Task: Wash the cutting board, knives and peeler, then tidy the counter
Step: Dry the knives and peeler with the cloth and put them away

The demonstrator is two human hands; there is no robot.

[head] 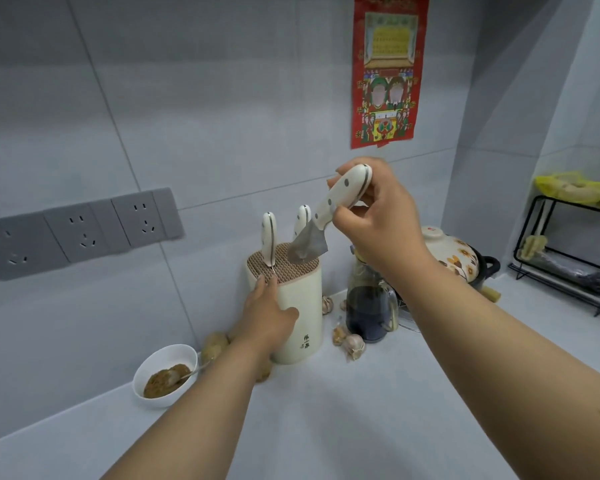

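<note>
While the left hand (269,315) grasps the cream knife block (297,317) at its upper side, the right hand (374,216) grips a white-handled knife (329,216) — blade tilted, tip seemingly just entering the slotted top, though blur hides the exact depth. Two more white handles (268,237) stand upright in the block. Nearby on the counter (361,410): a dark bottle (368,311), garlic bulbs (353,345) and a white bowl (165,374) of brown paste — spoon resting inside.
</note>
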